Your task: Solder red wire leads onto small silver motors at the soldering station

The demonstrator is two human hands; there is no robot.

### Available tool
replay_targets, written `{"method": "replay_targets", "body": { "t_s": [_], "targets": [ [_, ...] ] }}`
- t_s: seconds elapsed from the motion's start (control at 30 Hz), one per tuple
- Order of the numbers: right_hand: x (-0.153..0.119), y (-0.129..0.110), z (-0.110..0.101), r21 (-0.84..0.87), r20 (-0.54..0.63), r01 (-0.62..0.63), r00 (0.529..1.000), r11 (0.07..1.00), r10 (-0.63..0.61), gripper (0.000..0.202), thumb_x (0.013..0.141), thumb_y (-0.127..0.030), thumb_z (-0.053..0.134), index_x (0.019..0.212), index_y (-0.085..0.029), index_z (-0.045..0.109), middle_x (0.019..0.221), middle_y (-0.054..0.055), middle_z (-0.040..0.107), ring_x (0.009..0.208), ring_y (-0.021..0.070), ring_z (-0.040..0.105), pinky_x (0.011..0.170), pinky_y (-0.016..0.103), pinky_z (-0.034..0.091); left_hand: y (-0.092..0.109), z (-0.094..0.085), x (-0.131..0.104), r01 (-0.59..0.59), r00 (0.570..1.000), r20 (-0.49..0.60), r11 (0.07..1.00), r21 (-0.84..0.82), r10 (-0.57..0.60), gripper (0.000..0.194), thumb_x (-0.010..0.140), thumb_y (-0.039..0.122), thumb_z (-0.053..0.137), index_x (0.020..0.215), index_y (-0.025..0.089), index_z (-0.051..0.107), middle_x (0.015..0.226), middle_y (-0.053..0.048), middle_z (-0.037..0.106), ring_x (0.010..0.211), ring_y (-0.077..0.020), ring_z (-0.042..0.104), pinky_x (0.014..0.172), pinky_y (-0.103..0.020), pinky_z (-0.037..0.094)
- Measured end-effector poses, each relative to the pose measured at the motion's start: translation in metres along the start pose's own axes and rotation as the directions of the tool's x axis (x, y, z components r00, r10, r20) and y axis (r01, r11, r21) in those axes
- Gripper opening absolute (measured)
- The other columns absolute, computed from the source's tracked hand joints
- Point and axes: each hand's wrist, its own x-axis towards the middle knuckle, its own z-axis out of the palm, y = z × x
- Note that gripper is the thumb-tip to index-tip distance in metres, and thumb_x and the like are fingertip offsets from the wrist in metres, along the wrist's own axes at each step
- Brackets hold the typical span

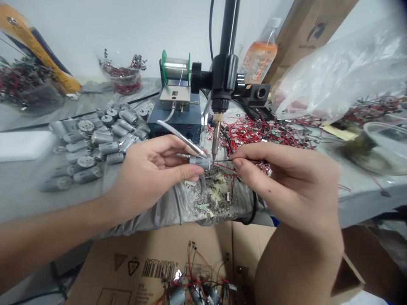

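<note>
Between the thumb and fingers of my left hand point(159, 165) is a small silver electric motor point(199, 162), lying sideways with its end facing right. My right hand point(286, 182) pinches a thin black wire point(224, 161) that reaches left to that end of the motor. The tip of an upright soldering iron point(216, 142), clamped on a stand, comes down at the same spot. A metal solder feed tube point(182, 137) slants in just above the motor. Whether tip, wire and motor touch is too small to tell.
Many loose motors point(101, 137) lie at left. Red wires point(251, 131) are heaped behind my right hand. A solder spool point(176, 70) tops the feeder box. Solder scraps point(216, 190) litter the table under the iron. Wired motors point(193, 292) lie on a cardboard box point(127, 262) below.
</note>
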Motion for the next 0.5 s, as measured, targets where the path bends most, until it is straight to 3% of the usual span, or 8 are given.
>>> {"method": "replay_targets", "body": {
  "t_s": [0.27, 0.4, 0.5],
  "targets": [
    [-0.0004, -0.0001, 0.0014, -0.005, 0.001, -0.009, 1.000, 1.000, 0.009, 0.021, 0.111, -0.011, 0.083, 0.104, -0.030, 0.088, 0.086, -0.007, 0.086, 0.071, 0.0120, 0.078, 0.074, 0.025, 0.065, -0.0011, -0.0024, -0.0014, -0.015, 1.000, 0.006, 1.000, 0.024, 0.015, 0.041, 0.071, 0.002, 0.119, 0.100, 0.023, 0.101, 0.100, 0.000, 0.099, 0.085, -0.0181, 0.095, 0.082, -0.018, 0.081],
    [-0.0006, 0.0005, 0.0015, -0.007, -0.004, -0.014, 1.000, 1.000, 0.014, 0.020, 0.111, -0.013, 0.083, 0.105, -0.031, 0.090, 0.086, -0.005, 0.088, 0.071, 0.0158, 0.080, 0.073, 0.028, 0.068, 0.0021, -0.0007, -0.0038, 0.002, 1.000, 0.006, 0.998, 0.058, -0.002, 0.035, 0.079, -0.001, 0.114, 0.103, 0.020, 0.099, 0.102, -0.001, 0.099, 0.088, -0.0173, 0.094, 0.085, -0.020, 0.082],
    [0.0005, -0.0003, 0.0011, -0.014, 0.002, -0.024, 1.000, 1.000, 0.024, 0.018, 0.111, -0.016, 0.083, 0.104, -0.031, 0.090, 0.087, -0.003, 0.089, 0.071, 0.0185, 0.080, 0.072, 0.032, 0.071, 0.0041, -0.0004, -0.0042, 0.011, 1.000, 0.005, 0.996, 0.083, -0.011, 0.037, 0.077, 0.004, 0.118, 0.103, 0.018, 0.097, 0.103, -0.003, 0.098, 0.091, -0.0202, 0.094, 0.086, -0.024, 0.083]
  ]
}}
